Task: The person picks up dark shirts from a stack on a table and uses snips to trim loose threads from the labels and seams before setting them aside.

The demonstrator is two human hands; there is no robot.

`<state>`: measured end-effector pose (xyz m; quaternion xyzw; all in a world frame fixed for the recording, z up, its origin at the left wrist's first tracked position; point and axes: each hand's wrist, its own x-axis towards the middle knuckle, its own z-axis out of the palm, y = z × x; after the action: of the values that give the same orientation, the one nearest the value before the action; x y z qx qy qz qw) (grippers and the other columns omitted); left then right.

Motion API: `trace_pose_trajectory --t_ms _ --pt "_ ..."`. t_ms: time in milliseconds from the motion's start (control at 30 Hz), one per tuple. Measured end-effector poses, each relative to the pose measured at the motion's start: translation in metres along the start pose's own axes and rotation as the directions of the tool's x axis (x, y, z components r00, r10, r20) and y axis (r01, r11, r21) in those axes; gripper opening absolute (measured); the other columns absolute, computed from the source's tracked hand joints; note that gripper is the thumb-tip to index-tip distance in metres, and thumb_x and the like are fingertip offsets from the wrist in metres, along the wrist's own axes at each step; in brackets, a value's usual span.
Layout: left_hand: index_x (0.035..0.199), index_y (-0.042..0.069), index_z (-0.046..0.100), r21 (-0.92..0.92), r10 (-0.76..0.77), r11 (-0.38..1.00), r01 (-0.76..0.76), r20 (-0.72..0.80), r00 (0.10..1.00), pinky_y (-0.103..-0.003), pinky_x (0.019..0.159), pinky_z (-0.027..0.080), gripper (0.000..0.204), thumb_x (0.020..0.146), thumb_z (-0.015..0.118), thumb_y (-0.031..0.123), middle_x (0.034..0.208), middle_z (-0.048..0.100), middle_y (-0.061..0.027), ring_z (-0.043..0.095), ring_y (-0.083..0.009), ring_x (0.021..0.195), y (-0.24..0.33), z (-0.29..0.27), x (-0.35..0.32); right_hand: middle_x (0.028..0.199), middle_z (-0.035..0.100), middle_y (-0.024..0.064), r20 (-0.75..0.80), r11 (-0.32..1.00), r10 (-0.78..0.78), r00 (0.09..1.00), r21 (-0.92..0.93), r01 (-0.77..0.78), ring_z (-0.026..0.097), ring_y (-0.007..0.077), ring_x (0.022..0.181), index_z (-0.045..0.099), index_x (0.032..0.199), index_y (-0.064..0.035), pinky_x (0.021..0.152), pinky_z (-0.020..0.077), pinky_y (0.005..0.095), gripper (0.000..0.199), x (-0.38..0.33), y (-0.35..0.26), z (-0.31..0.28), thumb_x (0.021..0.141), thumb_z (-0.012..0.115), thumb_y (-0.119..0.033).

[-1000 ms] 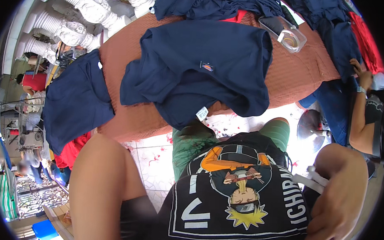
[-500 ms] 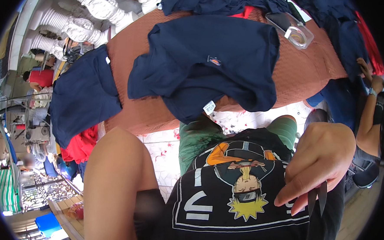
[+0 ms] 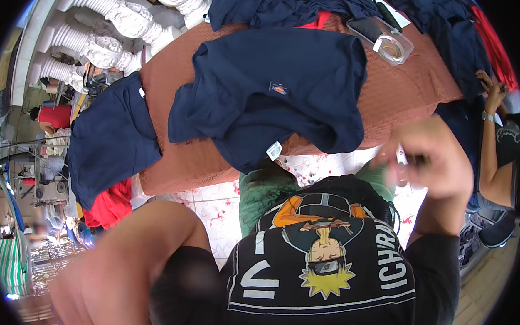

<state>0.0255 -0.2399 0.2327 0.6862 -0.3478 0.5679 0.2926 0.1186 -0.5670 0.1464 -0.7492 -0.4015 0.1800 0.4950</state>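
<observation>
My right hand [image 3: 433,160] is raised over the near right side of the table, smeared by motion. Its fingers are closed round small thread snips [image 3: 401,155], of which only a blurred glint shows. In front of me a navy blue garment [image 3: 277,60] lies loosely spread, with a small label [image 3: 278,89] at its neckline. A white tag [image 3: 274,150] sticks out at its near edge, over my lap. My left arm [image 3: 168,234] is bent at the lower left, its forearm blurred, and the left hand is out of view.
A brown quilted cloth [image 3: 171,58] covers the table. More navy garments [image 3: 117,134] hang at its left end over red cloth [image 3: 112,202]. A clear plastic box [image 3: 392,46] sits at the far right. Another person's hands [image 3: 492,86] handle cloth there. White balusters [image 3: 111,22] stand far left.
My right hand has risen forward from near my chest toward the table with the snips. My left elbow has dropped and its forearm swung outward to the left. The garment keeps its shape.
</observation>
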Motion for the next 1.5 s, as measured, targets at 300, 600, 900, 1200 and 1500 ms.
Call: trace_pose_trajectory --t_ms 300,600,900,1200,1500 --pt "0.116 -0.008 0.063 0.696 -0.951 0.296 0.654 0.278 0.135 -0.034 0.095 0.046 0.054 0.08 0.08 0.029 0.108 0.069 -0.0155 0.065 -0.0274 0.104 -0.156 0.033 -0.233 0.062 0.063 0.0072 -0.357 0.934 0.353 0.865 0.179 -0.308 0.058 0.0116 0.064 0.072 0.09 0.0013 0.061 0.0472 0.0301 0.037 0.014 0.153 0.062 0.08 0.079 -0.034" --pt "0.128 0.01 0.054 -0.561 -0.724 0.146 0.815 0.501 0.474 -0.039 0.088 0.052 0.037 0.096 0.06 0.028 0.128 0.059 -0.0077 0.061 -0.0192 0.109 -0.173 -0.114 0.01 0.043 0.037 -0.0053 -0.7 0.75 -0.019 0.714 0.462 0.473 0.031 0.0021 0.033 0.061 0.103 -0.0067 0.035 0.0222 0.0178 0.018 0.016 -0.004 -0.104 0.097 0.059 -0.023" --pt "0.131 -0.002 0.052 -0.407 -0.738 0.521 0.75 0.226 0.635 -0.033 0.103 0.041 0.043 0.1 0.054 0.028 0.127 0.059 -0.0113 0.057 -0.0193 0.114 -0.269 -0.09 0.103 0.045 0.036 -0.0073 -0.554 0.986 -0.146 0.819 -0.017 0.165 0.027 0.0039 0.038 0.042 0.061 -0.0164 0.041 0.0212 0.0243 0.045 0.132 -0.034 -0.183 0.09 0.069 -0.037" --pt "0.145 0.003 0.036 -0.444 -0.592 -0.452 0.773 0.798 0.113 -0.048 0.101 0.046 0.097 0.085 0.035 0.08 0.145 0.047 -0.0149 0.052 -0.0319 0.127 -0.21 -0.089 -0.254 0.082 0.073 0.0041 -0.373 0.848 0.528 0.763 0.276 -0.452 0.044 0.0055 0.051 0.073 0.1 -0.0065 0.046 0.0319 0.0253 0.051 0.083 0.159 -0.1 0.089 0.06 -0.055" --pt "0.126 -0.006 0.055 -0.14 -0.974 -0.165 0.976 0.178 -0.139 -0.042 0.094 0.048 0.053 0.089 0.068 0.03 0.119 0.064 -0.0166 0.062 -0.0272 0.108 -0.199 -0.033 -0.215 0.064 0.057 -0.0013 -0.499 0.866 0.493 0.713 0.362 -0.346 0.047 0.0038 0.05 0.063 0.083 -0.0096 0.042 0.0287 0.0209 0.031 0.115 0.186 0.013 0.08 0.078 -0.037"
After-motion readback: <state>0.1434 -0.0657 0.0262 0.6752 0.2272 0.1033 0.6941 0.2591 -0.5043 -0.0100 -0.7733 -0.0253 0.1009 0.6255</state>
